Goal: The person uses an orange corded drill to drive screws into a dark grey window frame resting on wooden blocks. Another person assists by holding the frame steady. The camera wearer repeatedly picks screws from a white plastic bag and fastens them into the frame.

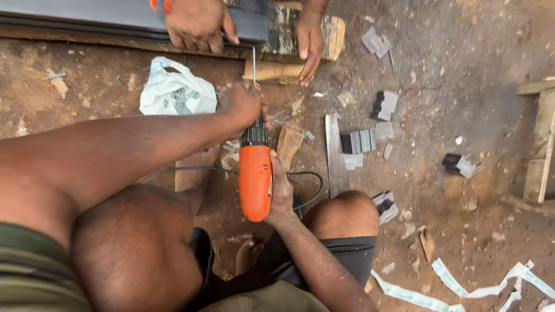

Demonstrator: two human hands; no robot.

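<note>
Bare dirt ground [462, 58] fills the head view, strewn with wood chips and scraps. A person squats over it, knees wide.

Their right hand [281, 188] is wrapped around the back of an orange drill [255, 176], fingers closed on its body. Their left hand [243, 104] is clenched around the black front end of the drill, near the chuck. A thin bit [254, 63] sticks up from there, its tip at a pale wood block [272, 71] lying by the edge of a grey panel [115, 14]. A black cord [306, 185] loops from the drill across the ground between the knees.

Another person's two hands come in from the top: one [196, 23] rests on the grey panel, fingers curled over its edge, the other [309, 43] presses down on the wood block.

A white plastic bag [173, 92] lies just left of the drill. A handsaw blade [334, 153] lies to the right, beside small grey blocks [361, 140]. Strips of white tape [462, 289] trail at the lower right, and a wooden frame [537, 144] stands at the right edge.
</note>
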